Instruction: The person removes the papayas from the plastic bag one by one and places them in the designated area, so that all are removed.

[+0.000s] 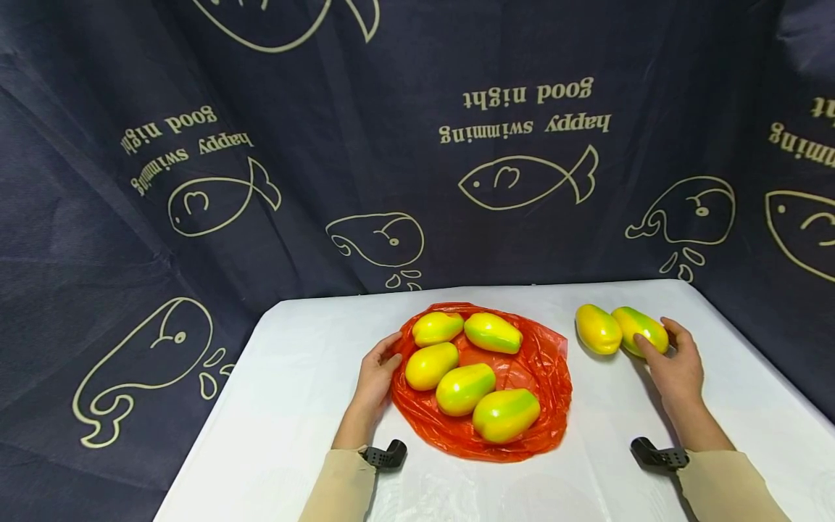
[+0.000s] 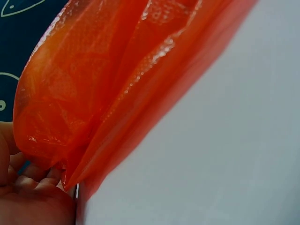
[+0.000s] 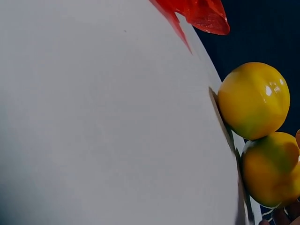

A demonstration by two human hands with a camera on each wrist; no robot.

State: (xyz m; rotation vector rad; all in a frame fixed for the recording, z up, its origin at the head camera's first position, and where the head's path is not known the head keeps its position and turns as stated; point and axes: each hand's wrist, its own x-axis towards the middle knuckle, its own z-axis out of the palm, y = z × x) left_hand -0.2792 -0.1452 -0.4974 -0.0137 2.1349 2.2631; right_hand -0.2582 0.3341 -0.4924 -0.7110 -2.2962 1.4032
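A red plastic bag [image 1: 522, 446], its mouth spread wide, lies on the white table with several yellow-green papayas inside, one of them a papaya [image 1: 506, 416] at the near side. At the bag's left edge, my left hand [image 1: 376, 375] holds the film; in the left wrist view the curled fingers [image 2: 35, 180] meet the gathered red plastic. My right hand [image 1: 678, 366] grips a papaya [image 1: 646, 328] at the right, thumb on the near side and fingers beyond it. Touching that fruit on its left is another papaya [image 1: 598, 330], also visible in the right wrist view.
The white table [image 1: 261, 428] runs under everything, with its far edge against a dark blue cloth [image 1: 391, 145] printed with fish and whales. Bare tabletop separates the bag from the two papayas at right.
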